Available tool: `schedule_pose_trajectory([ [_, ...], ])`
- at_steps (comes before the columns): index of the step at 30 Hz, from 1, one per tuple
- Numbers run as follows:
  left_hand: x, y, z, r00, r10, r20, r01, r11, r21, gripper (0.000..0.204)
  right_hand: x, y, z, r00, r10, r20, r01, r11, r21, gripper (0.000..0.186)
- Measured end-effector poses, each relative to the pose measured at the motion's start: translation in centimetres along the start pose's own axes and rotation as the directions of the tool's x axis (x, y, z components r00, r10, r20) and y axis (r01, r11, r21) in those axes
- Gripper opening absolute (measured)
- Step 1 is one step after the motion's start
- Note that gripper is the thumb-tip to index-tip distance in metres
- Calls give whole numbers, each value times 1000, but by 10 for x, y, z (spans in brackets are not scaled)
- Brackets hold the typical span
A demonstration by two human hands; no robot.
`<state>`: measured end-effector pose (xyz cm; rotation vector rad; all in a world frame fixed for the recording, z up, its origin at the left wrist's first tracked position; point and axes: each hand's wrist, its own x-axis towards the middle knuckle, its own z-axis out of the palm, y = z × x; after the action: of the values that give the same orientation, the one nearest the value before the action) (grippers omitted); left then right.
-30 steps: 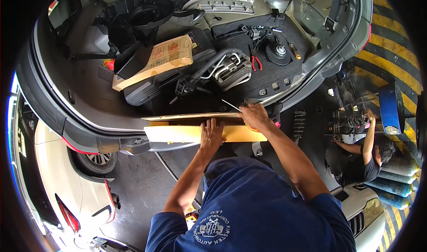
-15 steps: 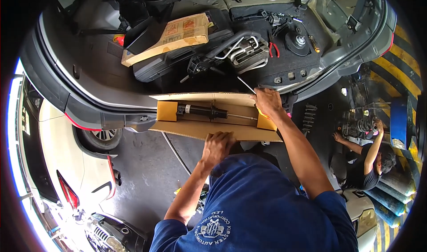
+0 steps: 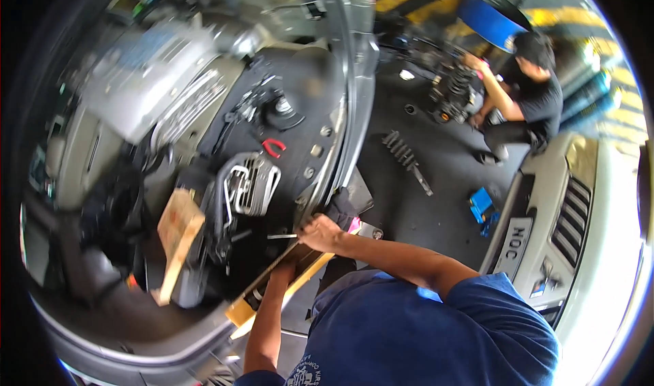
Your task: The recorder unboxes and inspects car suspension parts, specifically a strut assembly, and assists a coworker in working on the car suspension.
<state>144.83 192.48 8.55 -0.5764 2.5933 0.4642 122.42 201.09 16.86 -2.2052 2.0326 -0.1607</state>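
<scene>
My right hand (image 3: 320,235) is closed at the upper end of the long cardboard box (image 3: 315,271), on the vehicle's rear edge. From that fist sticks out the thin metal shaft of a screwdriver (image 3: 281,236); its handle is hidden by my fingers. My left hand (image 3: 283,271) reaches down into the box, its fingers out of sight behind the box's side and in shadow. Just beside my left wrist a bit of the black shock absorber (image 3: 256,296) shows inside, most of it covered by my arm.
In the cargo area lie a metal part with bent pipes (image 3: 253,183), red-handled pliers (image 3: 274,147), a worn carton (image 3: 180,233) and a black case (image 3: 194,277). A coil spring strut (image 3: 402,156) rests on the floor. Another person (image 3: 521,100) crouches by a car's front.
The view has swung to the right. My left hand has gone from the box's near flap into the box. My right hand keeps the screwdriver at the box's end.
</scene>
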Motion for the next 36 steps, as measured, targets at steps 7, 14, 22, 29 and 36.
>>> schedule_pose_trajectory([
  [7,-27,-45,23,969,-178,-172,150,975,-166,39,-56,64,-14,955,184,-232,-62,890,452,13],
  [14,-15,32,-67,993,-113,-35,106,983,-151,32,-112,129,-25,649,680,342,-717,397,573,50],
  [22,-36,23,-68,992,-105,-70,70,917,-392,68,-114,95,11,604,199,771,-573,-564,595,26],
  [29,-47,70,-123,998,-60,4,54,862,-505,34,-132,97,-68,765,240,598,-307,-681,665,29],
  [36,-52,142,-150,999,29,26,-11,853,-522,28,-190,105,-73,786,354,507,-188,-644,742,46],
])
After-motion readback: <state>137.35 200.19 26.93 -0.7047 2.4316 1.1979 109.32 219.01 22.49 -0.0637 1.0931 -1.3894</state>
